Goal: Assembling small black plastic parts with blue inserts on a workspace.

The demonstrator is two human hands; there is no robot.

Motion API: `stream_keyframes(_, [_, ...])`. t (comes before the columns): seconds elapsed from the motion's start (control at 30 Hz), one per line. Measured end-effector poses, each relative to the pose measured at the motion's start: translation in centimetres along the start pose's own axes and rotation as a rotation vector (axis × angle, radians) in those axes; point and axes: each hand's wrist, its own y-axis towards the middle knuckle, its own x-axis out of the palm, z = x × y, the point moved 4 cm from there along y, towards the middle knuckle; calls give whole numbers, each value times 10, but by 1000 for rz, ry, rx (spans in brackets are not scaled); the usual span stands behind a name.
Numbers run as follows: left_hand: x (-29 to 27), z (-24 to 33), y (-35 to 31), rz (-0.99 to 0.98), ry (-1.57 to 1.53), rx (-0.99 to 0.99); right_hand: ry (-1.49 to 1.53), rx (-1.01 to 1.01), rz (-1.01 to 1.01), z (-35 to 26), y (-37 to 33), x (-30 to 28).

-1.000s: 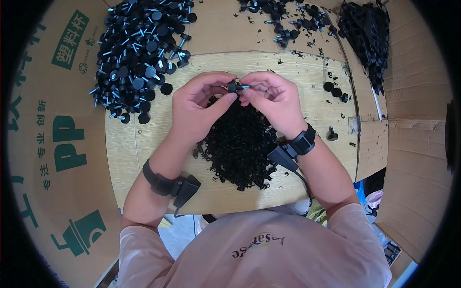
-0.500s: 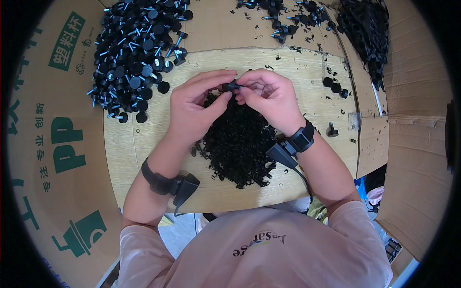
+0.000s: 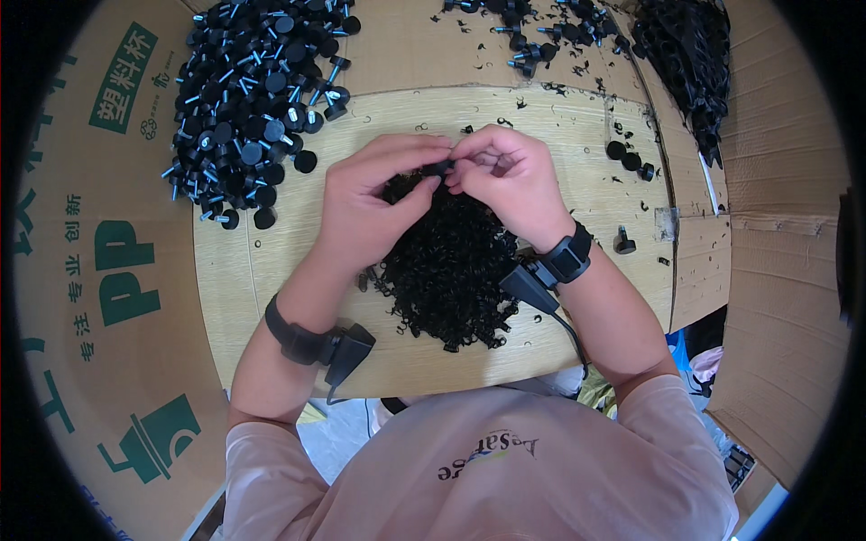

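Observation:
My left hand is closed, gripping a small black round-headed bolt between thumb and fingers. My right hand meets it from the other side, thumb and fingertips pinched at the bolt's narrow end. The fingers hide much of the bolt, including its tip. Right beneath both hands lies a heap of small black curled scraps, spread over the pale wooden tabletop.
A large pile of black round-headed bolts with shiny threads sits at the far left. More bolts lie at the far right among scraps, near a black bundle. Cardboard walls flank the table. One bolt stands by my right wrist.
The bolt has turned slightly between my fingers, and less of its narrow end shows. My left hand has shifted a little to the right; the piles look the same.

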Motion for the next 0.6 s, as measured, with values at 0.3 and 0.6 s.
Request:
stream_keyframes(0.3, [5,5,-1,-20,130,117,29,90,-18,-3,2,-2])
stream_keyframes(0.6, [4,-1,-3,54,-109,-48,169,117,-78,-3,2,-3])
